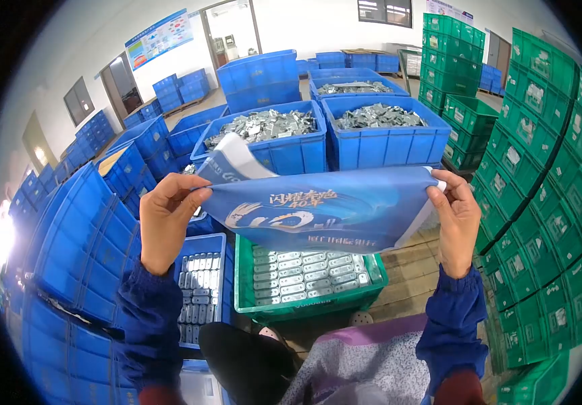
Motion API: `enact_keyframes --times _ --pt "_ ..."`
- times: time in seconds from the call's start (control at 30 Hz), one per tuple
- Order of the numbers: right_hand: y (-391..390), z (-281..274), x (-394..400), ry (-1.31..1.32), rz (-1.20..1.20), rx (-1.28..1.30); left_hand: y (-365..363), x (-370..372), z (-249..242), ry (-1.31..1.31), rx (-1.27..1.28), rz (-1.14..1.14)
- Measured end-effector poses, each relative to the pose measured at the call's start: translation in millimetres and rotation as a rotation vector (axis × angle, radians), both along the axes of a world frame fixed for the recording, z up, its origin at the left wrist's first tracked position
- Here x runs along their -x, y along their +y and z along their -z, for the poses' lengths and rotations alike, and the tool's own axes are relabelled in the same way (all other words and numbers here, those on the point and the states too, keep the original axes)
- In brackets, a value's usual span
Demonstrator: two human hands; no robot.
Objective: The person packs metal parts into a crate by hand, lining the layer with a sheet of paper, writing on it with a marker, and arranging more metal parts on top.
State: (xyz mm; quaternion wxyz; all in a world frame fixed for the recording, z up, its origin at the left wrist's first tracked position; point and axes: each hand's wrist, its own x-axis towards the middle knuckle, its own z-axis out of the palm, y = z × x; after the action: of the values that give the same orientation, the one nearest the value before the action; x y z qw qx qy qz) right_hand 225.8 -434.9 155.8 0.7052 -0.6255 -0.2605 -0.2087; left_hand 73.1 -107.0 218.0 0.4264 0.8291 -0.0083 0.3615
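Note:
Between my two raised hands a blue printed sheet point(331, 209) with white and orange lettering is stretched out. My left hand point(173, 212) pinches its left corner between thumb and fingers, and a loose, pale-backed flap stands up beside that corner. At the upper right corner, my right hand point(454, 212) pinches the sheet the same way. Below the sheet sits a green crate point(311, 307) with rows of silver metal parts point(291, 278); the sheet hides its far edge. A blue crate point(223, 290) with similar parts stands to its left.
Blue bins point(385, 148) of small metal pieces stand ahead. Stacked blue crates point(82, 236) rise on the left, stacked green crates point(541, 169) on the right. A wooden pallet point(412, 270) lies on the floor at the right. My legs and shoes are just behind the green crate.

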Motion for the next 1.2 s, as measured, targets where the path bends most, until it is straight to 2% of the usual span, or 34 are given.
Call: enact_keyframes --times 0.1,0.17,0.2,0.27,0.3,0.37,0.4,0.47,0.5,0.53,0.6,0.67,0.7,0.73,0.8,0.83,0.9,0.97,1.03,1.2 --pt "-2 1 -1 0.022 -0.007 0.01 3 -1 5 0.041 0.057 -0.002" --pt "-1 2 -4 0.029 -0.003 0.001 1 1 6 -0.006 -0.097 0.018" --pt "0 5 -8 -0.035 -0.001 -0.039 1 1 7 -0.004 -0.097 0.017" --pt "-2 6 -10 -0.098 0.0 -0.077 -1 -1 9 -0.093 -0.047 0.116" --pt "-4 6 -10 -0.011 -0.055 -0.032 -4 -1 7 -0.031 0.034 0.196" --pt "-7 8 -14 0.083 -0.111 0.015 -5 -6 14 -0.068 0.126 0.198" --pt "-7 9 -21 -0.043 0.101 0.212 -7 -9 14 -0.085 -0.014 0.035" --pt "-3 0 -30 -0.328 0.549 0.514 -13 -22 11 -0.236 -0.14 -0.073" --pt "5 -15 -25 -0.436 0.504 0.483 -11 -27 10 -0.242 -0.221 -0.107" --pt "15 -33 -17 -0.544 0.46 0.447 -14 -32 7 -0.22 -0.277 -0.05" --pt "37 -58 -2 -0.701 0.193 0.567 -33 -36 -4 -0.117 -0.372 0.042" --pt "56 -71 3 -0.741 -0.118 0.691 -40 -50 -1 -0.066 -0.189 0.253" --pt "66 -73 4 -0.644 -0.228 0.688 -42 -54 0 -0.041 -0.145 0.281" --pt "69 -73 5 -0.644 -0.228 0.69 -47 -56 0 -0.041 -0.143 0.281" --pt "75 -73 6 -0.305 -0.435 0.733 -55 -58 -2 -0.183 -0.199 0.247" --pt "80 -63 1 -0.401 -0.402 0.619 -54 -53 -3 -0.103 -0.212 0.232" --pt "78 -61 0 -0.374 -0.393 0.624 -62 -58 14 -0.343 0.077 0.288" --pt "76 -57 -2 -0.357 -0.379 0.611 -53 -61 25 -0.318 0.083 0.299" --pt "76 -57 0 -0.364 -0.371 0.625 -49 -64 29 -0.318 -0.159 0.266" --pt "74 -54 0 -0.475 -0.282 0.681 -50 -67 34 -0.253 -0.027 0.293"
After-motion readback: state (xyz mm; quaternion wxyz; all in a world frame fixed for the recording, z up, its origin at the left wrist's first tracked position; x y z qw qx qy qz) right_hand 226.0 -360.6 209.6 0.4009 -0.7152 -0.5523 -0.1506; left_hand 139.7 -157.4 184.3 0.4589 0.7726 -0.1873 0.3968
